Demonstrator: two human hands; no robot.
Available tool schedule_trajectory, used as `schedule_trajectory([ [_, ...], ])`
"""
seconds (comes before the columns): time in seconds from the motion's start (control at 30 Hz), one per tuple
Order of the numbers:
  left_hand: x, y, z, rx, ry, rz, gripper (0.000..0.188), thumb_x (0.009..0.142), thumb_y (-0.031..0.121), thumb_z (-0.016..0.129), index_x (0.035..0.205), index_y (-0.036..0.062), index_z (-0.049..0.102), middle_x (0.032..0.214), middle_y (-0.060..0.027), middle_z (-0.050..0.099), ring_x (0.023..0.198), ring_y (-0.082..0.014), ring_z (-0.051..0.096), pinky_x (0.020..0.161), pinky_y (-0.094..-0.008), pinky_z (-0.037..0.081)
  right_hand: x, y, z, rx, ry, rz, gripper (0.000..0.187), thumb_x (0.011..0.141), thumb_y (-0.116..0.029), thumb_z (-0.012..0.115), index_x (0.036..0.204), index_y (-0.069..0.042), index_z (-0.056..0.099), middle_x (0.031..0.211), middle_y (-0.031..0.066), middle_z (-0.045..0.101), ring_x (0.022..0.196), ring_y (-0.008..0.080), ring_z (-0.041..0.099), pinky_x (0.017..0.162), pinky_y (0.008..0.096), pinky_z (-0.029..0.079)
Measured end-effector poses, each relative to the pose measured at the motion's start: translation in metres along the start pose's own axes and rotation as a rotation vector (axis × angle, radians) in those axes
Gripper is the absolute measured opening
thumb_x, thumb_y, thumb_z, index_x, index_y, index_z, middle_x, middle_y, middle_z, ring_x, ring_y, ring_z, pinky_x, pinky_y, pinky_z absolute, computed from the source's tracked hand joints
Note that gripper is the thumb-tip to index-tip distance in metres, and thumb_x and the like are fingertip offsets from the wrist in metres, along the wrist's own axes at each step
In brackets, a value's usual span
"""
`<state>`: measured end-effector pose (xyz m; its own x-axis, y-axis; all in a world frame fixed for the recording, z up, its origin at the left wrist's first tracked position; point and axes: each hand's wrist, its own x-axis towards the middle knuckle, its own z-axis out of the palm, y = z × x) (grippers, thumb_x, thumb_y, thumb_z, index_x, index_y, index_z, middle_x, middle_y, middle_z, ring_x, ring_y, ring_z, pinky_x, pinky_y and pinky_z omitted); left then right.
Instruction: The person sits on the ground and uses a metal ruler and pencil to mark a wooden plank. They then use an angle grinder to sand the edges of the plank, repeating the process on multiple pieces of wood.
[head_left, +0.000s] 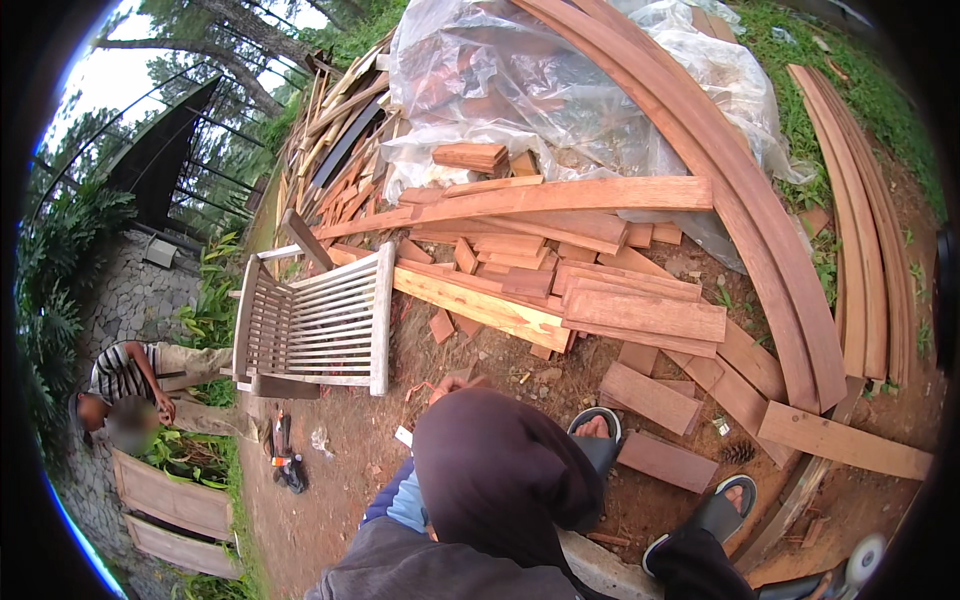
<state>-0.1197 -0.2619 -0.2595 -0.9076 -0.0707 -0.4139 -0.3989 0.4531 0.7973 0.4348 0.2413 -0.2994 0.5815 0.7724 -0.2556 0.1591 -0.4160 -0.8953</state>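
Note:
A dark cloth [495, 470] hangs in front of me and covers most of my arms. Above its top edge a few fingertips of my left hand [455, 383] peek out; whether they hold anything is hidden. A blue sleeve [405, 500] shows at the cloth's left side. My right hand is not in view. My feet in grey sandals [597, 430] [722, 505] stand on bare earth among short reddish boards [650, 397]. A pale slatted bench section [320, 325] lies just beyond the fingertips, to the left.
A heap of reddish planks [560, 195] and long curved boards [760, 250] lies ahead, partly under a clear plastic sheet [500, 80]. More curved boards [865, 220] lie right. A person in a striped shirt [125, 372] crouches left near wood panels [170, 500]. A power tool [285, 455] lies on the ground.

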Motion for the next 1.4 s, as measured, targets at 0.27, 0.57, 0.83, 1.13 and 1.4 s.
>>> schedule_trajectory([
  [0.27, 0.099, 0.030, -0.022, 0.768, 0.658, 0.573, 0.080, 0.064, 0.043, 0.083, 0.122, -0.0012, 0.053, 0.120, -0.0237, 0.053, 0.113, -0.0388, 0.047, 0.101, -0.0467, 0.035, -0.008, 0.001, -0.021, -0.037, 0.038, 0.007, 0.042, 0.077, -0.038, 0.077, 0.087, 0.001, 0.063, 0.077, 0.0068, 0.060, 0.062, 0.0145, 0.056, 0.056, 0.0286, 0.048],
  [0.57, 0.067, 0.188, 0.114, 0.784, -0.227, 1.051, 0.034, 0.090, 0.020, 0.064, 0.115, -0.0006, 0.056, 0.106, -0.0123, 0.058, 0.091, -0.0228, 0.056, 0.080, -0.0334, 0.046, 0.002, 0.014, -0.024, 0.163, 0.030, -0.176, 0.036, 0.076, -0.025, 0.075, 0.097, -0.002, 0.056, 0.071, 0.0069, 0.058, 0.051, 0.0164, 0.056, 0.046, 0.0297, 0.048],
  [0.83, -0.098, 0.213, 0.354, 0.829, -1.351, 1.848, 0.038, 0.070, 0.013, 0.075, 0.101, 0.0011, 0.058, 0.095, -0.0138, 0.060, 0.091, -0.0328, 0.057, 0.075, -0.0409, 0.048, -0.024, -0.012, -0.053, 0.209, 0.062, 0.059, 0.046, 0.075, -0.023, 0.074, 0.108, 0.005, 0.058, 0.087, 0.0079, 0.061, 0.069, 0.0151, 0.058, 0.060, 0.0302, 0.048],
  [1.13, -0.283, 0.061, 0.553, 0.331, -1.429, 1.699, 0.035, 0.077, 0.017, 0.072, 0.105, -0.0005, 0.058, 0.099, -0.0170, 0.059, 0.096, -0.0350, 0.055, 0.083, -0.0425, 0.047, -0.025, -0.007, -0.062, 0.264, 0.108, 0.141, 0.041, 0.074, -0.021, 0.074, 0.102, 0.004, 0.056, 0.079, 0.0071, 0.058, 0.061, 0.0152, 0.057, 0.052, 0.0302, 0.047],
  [1.4, -0.323, -0.007, 0.601, 0.942, -1.257, 1.866, 0.025, 0.075, 0.013, 0.065, 0.098, 0.0042, 0.064, 0.099, -0.0130, 0.060, 0.099, -0.0292, 0.055, 0.085, -0.0414, 0.044, -0.018, 0.001, -0.072, 0.295, 0.141, 0.150, 0.039, 0.076, -0.020, 0.072, 0.102, 0.004, 0.056, 0.079, 0.0067, 0.057, 0.060, 0.0145, 0.057, 0.050, 0.0296, 0.047],
])
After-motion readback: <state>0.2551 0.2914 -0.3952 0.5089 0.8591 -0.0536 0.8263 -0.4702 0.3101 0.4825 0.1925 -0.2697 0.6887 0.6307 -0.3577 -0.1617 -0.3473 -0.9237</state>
